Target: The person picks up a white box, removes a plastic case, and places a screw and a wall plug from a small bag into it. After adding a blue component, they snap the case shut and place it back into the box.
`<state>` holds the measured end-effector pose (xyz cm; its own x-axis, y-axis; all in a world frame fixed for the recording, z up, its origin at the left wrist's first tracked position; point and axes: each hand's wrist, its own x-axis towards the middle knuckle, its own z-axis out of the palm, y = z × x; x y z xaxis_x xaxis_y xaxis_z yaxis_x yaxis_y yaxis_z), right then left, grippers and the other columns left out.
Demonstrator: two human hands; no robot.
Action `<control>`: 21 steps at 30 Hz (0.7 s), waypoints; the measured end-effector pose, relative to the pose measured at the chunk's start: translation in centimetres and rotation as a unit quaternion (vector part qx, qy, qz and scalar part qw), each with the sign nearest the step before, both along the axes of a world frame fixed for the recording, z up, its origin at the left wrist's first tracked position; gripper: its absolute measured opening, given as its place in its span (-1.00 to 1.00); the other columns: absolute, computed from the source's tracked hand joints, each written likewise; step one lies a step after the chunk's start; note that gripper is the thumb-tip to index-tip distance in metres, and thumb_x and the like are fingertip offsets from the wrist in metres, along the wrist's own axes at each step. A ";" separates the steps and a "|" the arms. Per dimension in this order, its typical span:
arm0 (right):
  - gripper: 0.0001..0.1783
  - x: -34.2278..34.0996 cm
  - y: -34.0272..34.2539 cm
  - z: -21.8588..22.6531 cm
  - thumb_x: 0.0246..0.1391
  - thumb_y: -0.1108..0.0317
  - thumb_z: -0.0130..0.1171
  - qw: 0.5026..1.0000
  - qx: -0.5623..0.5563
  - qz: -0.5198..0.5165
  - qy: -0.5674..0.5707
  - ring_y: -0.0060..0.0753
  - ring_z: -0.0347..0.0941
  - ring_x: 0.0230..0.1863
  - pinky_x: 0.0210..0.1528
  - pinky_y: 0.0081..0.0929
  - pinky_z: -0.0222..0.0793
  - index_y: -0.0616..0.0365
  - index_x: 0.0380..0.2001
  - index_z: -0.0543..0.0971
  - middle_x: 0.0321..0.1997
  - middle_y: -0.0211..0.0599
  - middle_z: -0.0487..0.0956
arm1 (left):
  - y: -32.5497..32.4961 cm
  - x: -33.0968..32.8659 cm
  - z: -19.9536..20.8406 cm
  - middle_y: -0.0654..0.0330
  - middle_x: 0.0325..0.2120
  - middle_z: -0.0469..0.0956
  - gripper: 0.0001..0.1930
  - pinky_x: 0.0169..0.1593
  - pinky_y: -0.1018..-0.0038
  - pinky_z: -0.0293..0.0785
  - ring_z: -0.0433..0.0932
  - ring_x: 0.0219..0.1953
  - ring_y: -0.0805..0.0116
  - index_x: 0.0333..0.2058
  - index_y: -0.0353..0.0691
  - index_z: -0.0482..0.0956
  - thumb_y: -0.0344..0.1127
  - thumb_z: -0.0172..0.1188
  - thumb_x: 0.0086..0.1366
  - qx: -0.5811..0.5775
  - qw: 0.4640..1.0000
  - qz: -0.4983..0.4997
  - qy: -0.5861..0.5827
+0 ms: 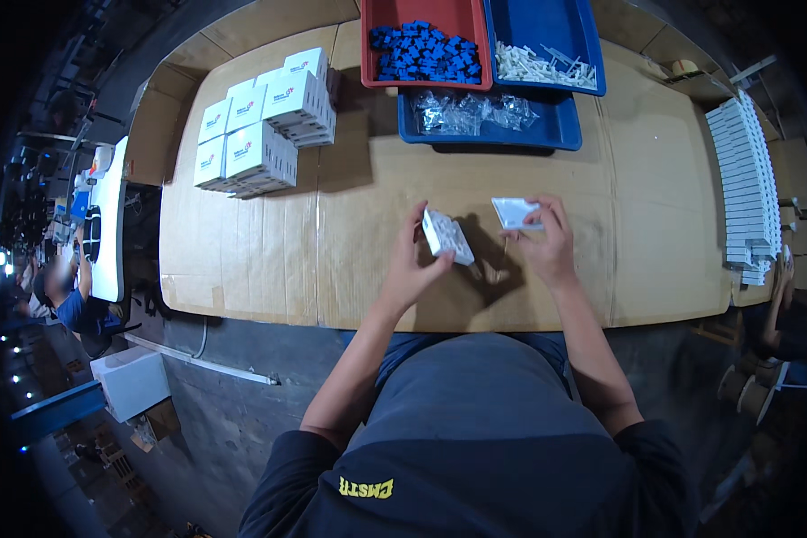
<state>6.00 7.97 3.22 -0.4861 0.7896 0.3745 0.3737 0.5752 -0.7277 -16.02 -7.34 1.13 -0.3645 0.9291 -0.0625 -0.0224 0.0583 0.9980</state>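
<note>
My left hand [407, 273] grips a shallow white square case [445, 237], tilted above the cardboard-covered table. Small parts or recesses show on its face, too small to make out. Thumb and fingers of my right hand [551, 247] pinch a flat white square piece [513, 213], perhaps a cover or card. The two white pieces are apart, with bare cardboard between them. Both hands are over the near middle of the table [377, 296], their shadows falling on it.
Stacked white boxes [247, 148] stand at left. At the back are a red bin [424, 84] of blue parts, a blue bin [601, 54] of white parts, and a blue tray [493, 139] with clear plastic bags. White flat pieces [746, 188] are stacked at right. Another person [85, 309] is far left.
</note>
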 end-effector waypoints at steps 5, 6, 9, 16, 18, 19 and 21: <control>-0.59 3.3 -2.4 -2.6 -0.16 0.27 0.58 0.988 0.032 0.052 -0.139 -0.18 0.55 0.10 0.37 0.10 0.28 0.15 -0.32 0.56 0.03 -0.38 0.63 | -1.7 -1.7 1.0 -0.09 0.24 0.39 -0.13 0.49 0.05 0.05 0.28 0.40 -0.05 0.37 -0.27 0.29 -0.19 0.47 0.12 -0.020 0.925 -0.023 0.378; -0.62 3.1 -2.7 -2.2 -0.12 0.24 0.56 0.986 0.035 0.063 -0.152 -0.17 0.53 0.15 0.40 0.09 0.24 0.13 -0.30 0.59 0.06 -0.37 0.63 | -1.6 -2.2 0.9 -0.07 0.24 0.40 -0.15 0.50 -0.14 -0.07 0.22 0.43 -0.09 0.35 -0.27 0.34 -0.14 0.47 0.11 -0.021 0.899 -0.030 0.436; -0.68 3.1 -3.9 -2.0 -0.02 0.21 0.50 0.982 0.037 0.077 -0.170 -0.17 0.49 0.22 0.43 0.07 0.17 0.11 -0.26 0.64 0.09 -0.36 0.64 | -3.2 -2.7 -1.4 -0.04 0.29 0.38 -0.16 0.50 -0.21 -0.13 0.23 0.44 -0.03 0.36 -0.26 0.33 -0.10 0.45 0.15 -0.058 0.884 -0.037 0.462; -0.87 3.6 -4.2 -1.2 0.13 0.36 0.37 0.979 0.011 0.087 -0.184 -0.19 0.54 0.15 0.39 0.05 0.21 0.12 -0.27 0.68 0.01 -0.35 0.67 | -2.2 -0.4 -1.0 -0.03 0.32 0.36 0.01 0.53 -0.12 -0.17 0.23 0.45 0.00 0.43 -0.27 0.20 0.04 0.49 0.13 -0.087 0.897 -0.003 0.434; -0.89 3.3 -3.3 -0.7 0.13 0.39 0.36 0.980 0.008 0.091 -0.179 -0.18 0.58 0.08 0.37 0.02 0.24 0.12 -0.28 0.68 -0.05 -0.33 0.69 | -2.1 -0.3 -1.7 -0.04 0.32 0.36 0.02 0.53 -0.11 -0.17 0.23 0.45 0.00 0.43 -0.27 0.20 0.06 0.49 0.12 -0.089 0.890 -0.005 0.447; -0.90 2.8 -1.9 -0.1 0.12 0.42 0.36 0.988 0.022 0.070 -0.139 -0.17 0.59 0.01 0.29 -0.06 0.32 0.14 -0.28 0.68 -0.12 -0.30 0.70 | -1.8 -0.3 -1.7 -0.03 0.32 0.36 0.01 0.54 -0.11 -0.17 0.23 0.45 0.01 0.43 -0.28 0.21 0.05 0.48 0.12 -0.073 0.892 -0.009 0.446; -0.91 1.2 1.3 1.1 0.12 0.44 0.36 0.993 0.042 0.048 -0.097 -0.16 0.61 -0.07 0.20 -0.14 0.40 0.16 -0.29 0.67 -0.18 -0.28 0.70 | -1.4 -0.4 -1.7 -0.03 0.32 0.36 -0.01 0.54 -0.11 -0.17 0.23 0.45 0.02 0.42 -0.28 0.22 0.04 0.48 0.12 -0.052 0.892 -0.010 0.448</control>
